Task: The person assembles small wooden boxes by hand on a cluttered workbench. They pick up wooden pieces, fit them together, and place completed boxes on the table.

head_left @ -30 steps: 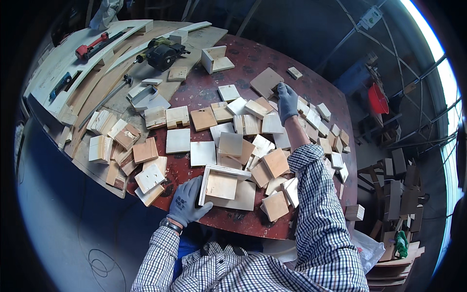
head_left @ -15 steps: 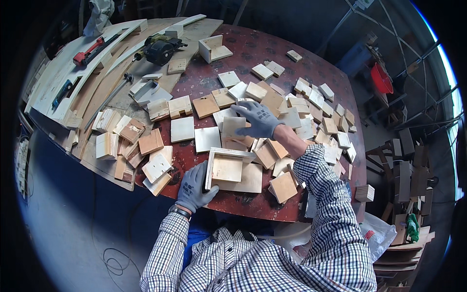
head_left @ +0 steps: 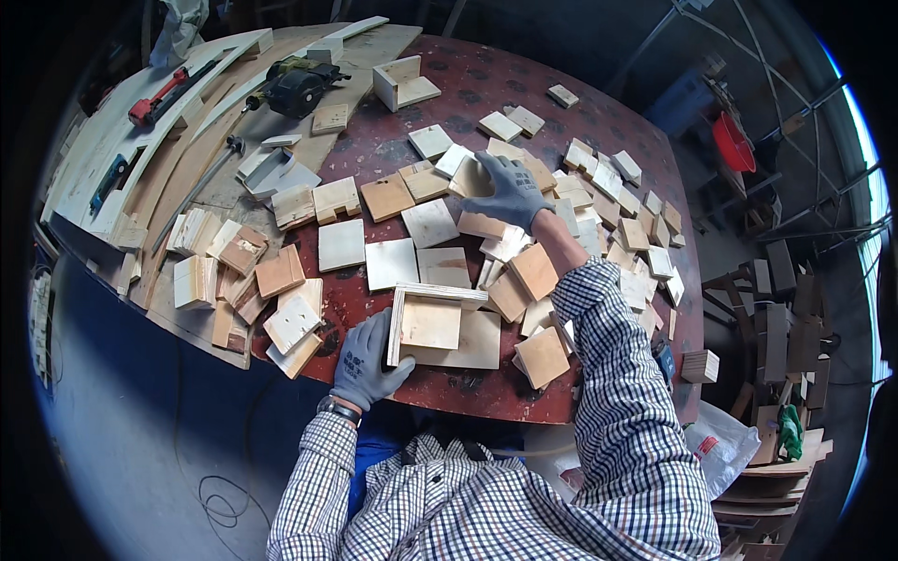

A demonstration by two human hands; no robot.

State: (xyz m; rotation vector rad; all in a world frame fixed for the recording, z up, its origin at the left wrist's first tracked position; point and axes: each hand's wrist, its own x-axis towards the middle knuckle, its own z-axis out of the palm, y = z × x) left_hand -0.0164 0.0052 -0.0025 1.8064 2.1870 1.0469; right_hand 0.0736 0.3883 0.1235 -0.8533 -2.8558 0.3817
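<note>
My left hand (head_left: 367,360), in a grey glove, grips the left upright of an L-shaped wooden corner piece (head_left: 440,293) at the table's near edge. A small square wood block (head_left: 432,324) sits inside its angle, over a wider flat board (head_left: 477,341). My right hand (head_left: 514,190), also gloved, reaches into the heap of blocks with thumb and fingers spread around a pale wood block (head_left: 470,178). Whether the fingers press on it I cannot tell. Several loose blocks lie around that hand, among them a pale square one (head_left: 442,266) behind the corner piece.
The red table (head_left: 393,140) carries many scattered blocks. Another L-shaped piece (head_left: 409,86) stands at the back. At the far left are a dark power tool (head_left: 297,86), a red tool (head_left: 161,98) and long boards. A red basin (head_left: 732,143) is off to the right.
My right hand has moved away from me and slightly right, off the pale square block near the corner piece to another block farther back. My left hand keeps its grip on the corner piece.
</note>
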